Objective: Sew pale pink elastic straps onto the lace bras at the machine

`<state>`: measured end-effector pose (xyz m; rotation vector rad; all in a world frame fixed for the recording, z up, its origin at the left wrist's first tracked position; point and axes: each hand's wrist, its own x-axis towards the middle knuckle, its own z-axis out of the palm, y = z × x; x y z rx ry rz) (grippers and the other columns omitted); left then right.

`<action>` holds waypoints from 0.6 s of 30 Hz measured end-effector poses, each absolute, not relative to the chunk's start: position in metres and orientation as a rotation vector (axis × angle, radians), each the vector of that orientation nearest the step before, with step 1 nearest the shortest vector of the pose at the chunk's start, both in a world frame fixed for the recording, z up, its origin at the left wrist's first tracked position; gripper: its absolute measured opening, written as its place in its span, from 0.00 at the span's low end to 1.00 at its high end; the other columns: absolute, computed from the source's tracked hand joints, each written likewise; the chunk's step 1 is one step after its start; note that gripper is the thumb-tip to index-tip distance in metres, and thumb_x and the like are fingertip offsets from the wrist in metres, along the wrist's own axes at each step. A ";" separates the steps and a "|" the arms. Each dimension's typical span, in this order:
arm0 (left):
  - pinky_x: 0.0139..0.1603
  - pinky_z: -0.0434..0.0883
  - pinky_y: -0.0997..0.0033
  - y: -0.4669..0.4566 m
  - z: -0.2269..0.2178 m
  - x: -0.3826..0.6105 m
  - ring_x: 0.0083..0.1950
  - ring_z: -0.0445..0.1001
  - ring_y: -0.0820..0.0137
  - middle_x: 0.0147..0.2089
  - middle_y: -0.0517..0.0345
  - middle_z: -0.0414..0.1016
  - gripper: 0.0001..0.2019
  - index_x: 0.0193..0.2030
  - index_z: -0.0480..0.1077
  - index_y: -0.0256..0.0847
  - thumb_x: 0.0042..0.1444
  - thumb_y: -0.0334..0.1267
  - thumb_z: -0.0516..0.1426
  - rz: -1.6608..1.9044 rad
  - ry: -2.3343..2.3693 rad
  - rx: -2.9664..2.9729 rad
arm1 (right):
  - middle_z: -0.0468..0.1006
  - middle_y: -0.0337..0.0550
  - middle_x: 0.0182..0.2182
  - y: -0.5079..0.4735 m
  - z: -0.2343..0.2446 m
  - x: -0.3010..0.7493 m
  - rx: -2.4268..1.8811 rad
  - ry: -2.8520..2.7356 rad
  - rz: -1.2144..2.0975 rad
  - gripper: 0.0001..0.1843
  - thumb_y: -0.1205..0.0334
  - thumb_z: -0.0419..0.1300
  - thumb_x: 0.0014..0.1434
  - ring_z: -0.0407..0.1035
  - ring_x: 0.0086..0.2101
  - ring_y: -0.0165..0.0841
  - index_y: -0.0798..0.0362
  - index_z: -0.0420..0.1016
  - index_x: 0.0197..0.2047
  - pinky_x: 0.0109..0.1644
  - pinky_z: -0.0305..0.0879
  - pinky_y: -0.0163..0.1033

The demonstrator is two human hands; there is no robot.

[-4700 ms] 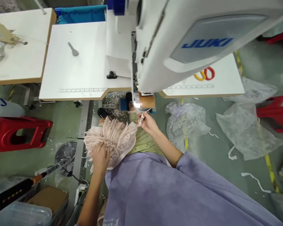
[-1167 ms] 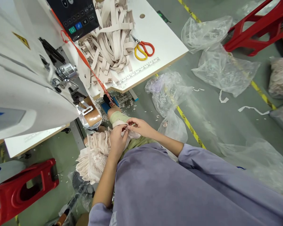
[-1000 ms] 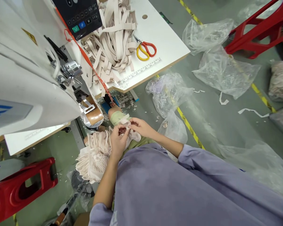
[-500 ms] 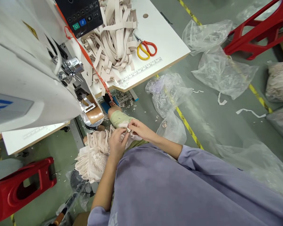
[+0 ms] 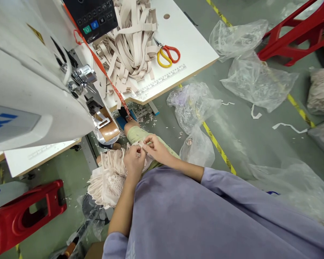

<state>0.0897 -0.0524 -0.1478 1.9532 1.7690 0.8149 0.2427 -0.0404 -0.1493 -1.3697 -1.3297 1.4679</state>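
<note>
Your left hand [image 5: 133, 162] and right hand [image 5: 156, 148] are pinching, fingers closed, the edge of a pink lace garment bundle [image 5: 109, 176] on your lap, below the sewing machine [image 5: 29, 90].

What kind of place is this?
Most likely a clothing factory: a big sewing machine, a heap of beige straps on the table, and lace cloth in the person's lap.

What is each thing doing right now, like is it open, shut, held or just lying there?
Left hand: pinched shut on the lace bundle.
Right hand: pinched shut on the same lace edge.
Lace bundle: bunched on the lap, held.
Scissors: shut, flat on the table.
Elastic strips: loose tangled heap.
Plastic bags: crumpled on the floor.
</note>
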 end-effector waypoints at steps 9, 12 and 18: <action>0.39 0.67 0.71 -0.059 -0.141 0.090 0.34 0.72 0.70 0.31 0.60 0.74 0.03 0.33 0.70 0.42 0.58 0.34 0.56 0.764 1.659 1.705 | 0.76 0.37 0.29 -0.030 -0.150 0.265 -1.324 -1.923 1.385 0.08 0.64 0.57 0.55 0.69 0.30 0.30 0.51 0.73 0.39 0.36 0.61 0.34; 0.37 0.66 0.72 -0.064 -0.144 0.097 0.32 0.70 0.71 0.29 0.62 0.71 0.04 0.30 0.67 0.42 0.55 0.33 0.56 0.747 1.681 1.620 | 0.73 0.34 0.25 -0.035 -0.156 0.263 -1.378 -1.971 1.359 0.04 0.64 0.57 0.53 0.65 0.26 0.29 0.51 0.71 0.35 0.33 0.57 0.33; 0.30 0.67 0.77 -0.069 -0.165 0.114 0.27 0.69 0.74 0.25 0.63 0.66 0.09 0.31 0.60 0.42 0.61 0.30 0.45 0.712 1.761 1.430 | 0.69 0.34 0.23 -0.050 -0.171 0.254 -1.458 -1.936 1.315 0.03 0.64 0.56 0.51 0.61 0.24 0.29 0.50 0.66 0.32 0.30 0.56 0.33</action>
